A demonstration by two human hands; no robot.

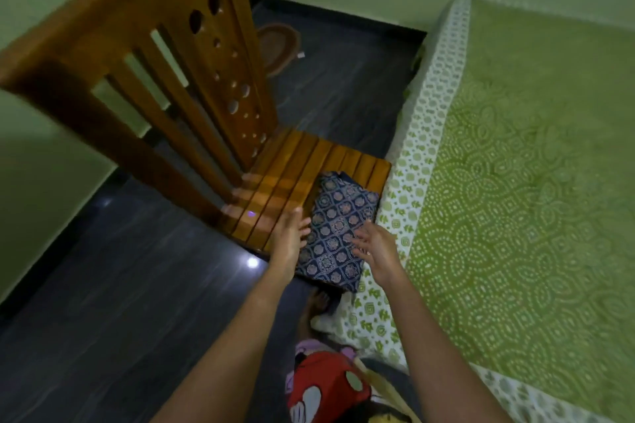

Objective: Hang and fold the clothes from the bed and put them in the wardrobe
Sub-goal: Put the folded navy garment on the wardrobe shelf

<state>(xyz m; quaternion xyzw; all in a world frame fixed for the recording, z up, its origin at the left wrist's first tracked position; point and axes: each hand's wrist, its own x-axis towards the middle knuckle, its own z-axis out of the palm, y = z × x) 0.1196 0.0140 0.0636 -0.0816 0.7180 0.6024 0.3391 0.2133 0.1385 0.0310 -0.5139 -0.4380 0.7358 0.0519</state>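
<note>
The room is dim with a green cast. A small white glare spot shines on the glossy dark floor (103,285), and a faint violet fleck sits on the chair (292,175) seat. The chair's back is smeared by motion blur, and the left hand (288,233) and right hand (374,251) look soft. Wide-angle distortion bends the bed (515,182) edge.

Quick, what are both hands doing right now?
Left hand: open, fingers straight, beside the folded dark blue patterned cloth, holding nothing.
Right hand: open, fingers spread over that cloth.
</note>
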